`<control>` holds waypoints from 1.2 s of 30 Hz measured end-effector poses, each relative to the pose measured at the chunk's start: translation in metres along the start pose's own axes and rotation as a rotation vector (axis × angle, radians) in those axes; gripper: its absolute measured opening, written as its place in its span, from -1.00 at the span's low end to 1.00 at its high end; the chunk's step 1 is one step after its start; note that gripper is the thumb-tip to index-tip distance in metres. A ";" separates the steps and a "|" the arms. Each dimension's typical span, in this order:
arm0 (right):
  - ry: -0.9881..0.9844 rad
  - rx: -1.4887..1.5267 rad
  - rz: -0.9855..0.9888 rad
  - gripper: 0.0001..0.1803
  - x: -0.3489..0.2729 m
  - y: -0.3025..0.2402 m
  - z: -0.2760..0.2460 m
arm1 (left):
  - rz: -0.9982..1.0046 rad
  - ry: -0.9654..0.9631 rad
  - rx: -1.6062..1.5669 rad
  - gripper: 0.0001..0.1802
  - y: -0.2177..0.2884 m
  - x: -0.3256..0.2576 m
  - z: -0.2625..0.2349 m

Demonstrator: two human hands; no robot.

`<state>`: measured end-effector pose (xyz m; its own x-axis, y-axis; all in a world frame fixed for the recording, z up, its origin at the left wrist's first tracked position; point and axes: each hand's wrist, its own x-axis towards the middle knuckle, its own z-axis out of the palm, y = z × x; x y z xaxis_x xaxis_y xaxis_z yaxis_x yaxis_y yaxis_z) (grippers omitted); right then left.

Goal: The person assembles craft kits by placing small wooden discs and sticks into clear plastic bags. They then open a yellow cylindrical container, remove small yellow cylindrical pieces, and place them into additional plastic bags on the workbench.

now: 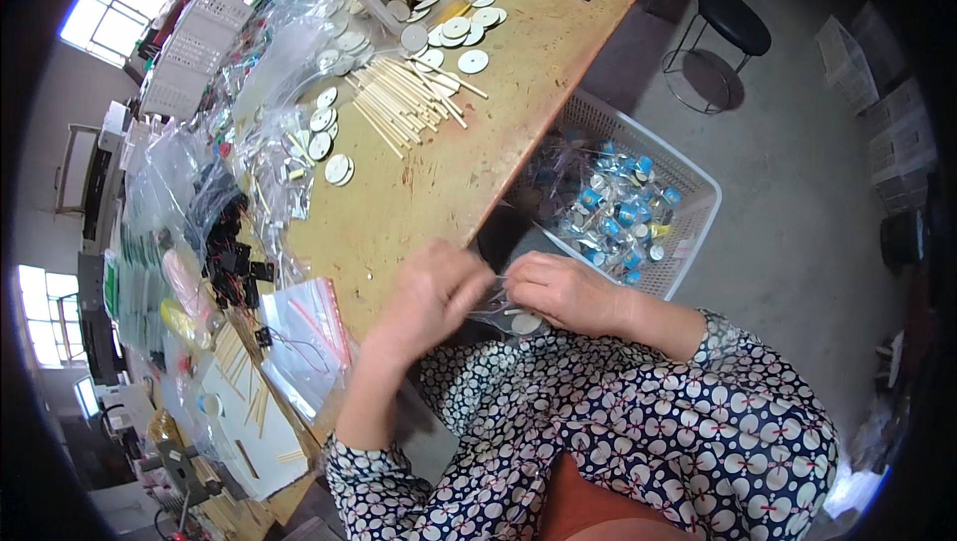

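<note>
We are holding a small clear plastic bag [501,307] with a pale round wooden disc [525,323] inside, just off the near edge of the long wooden surface [449,182]. Our left hand [429,297] is pinching the bag's left end, fingers together; our right hand [563,292] is clamping its right end. The bag's long axis is running hand to hand. A white plastic basket [688,177] of filled bags is sitting beyond the right hand, off that edge.

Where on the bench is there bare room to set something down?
Bare wood lies on the workbench between the wooden sticks and the hands, along the edge by the basket. The far side is crowded with discs and plastic bags.
</note>
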<state>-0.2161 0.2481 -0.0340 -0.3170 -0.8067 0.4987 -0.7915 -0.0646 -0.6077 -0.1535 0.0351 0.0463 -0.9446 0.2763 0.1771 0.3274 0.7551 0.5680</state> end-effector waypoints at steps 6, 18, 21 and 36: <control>0.000 -0.001 0.132 -0.85 -0.017 0.012 -0.013 | -0.023 0.198 0.209 -0.63 -0.060 0.112 -0.019; 0.078 -0.030 0.191 -0.79 -0.033 0.019 -0.029 | 0.064 0.314 0.697 -0.64 -0.165 0.248 0.002; 0.074 -0.014 0.186 -0.80 -0.030 0.019 -0.029 | 0.035 0.272 0.699 -0.73 -0.167 0.247 -0.003; 0.209 -0.049 0.110 -0.85 0.020 0.006 -0.025 | -0.099 0.492 -0.575 -0.75 -0.010 0.031 -0.005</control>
<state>-0.2404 0.2466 -0.0125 -0.4996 -0.6681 0.5514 -0.7693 0.0495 -0.6370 -0.1861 0.0335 0.0503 -0.9144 -0.1755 0.3647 0.3041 0.2968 0.9052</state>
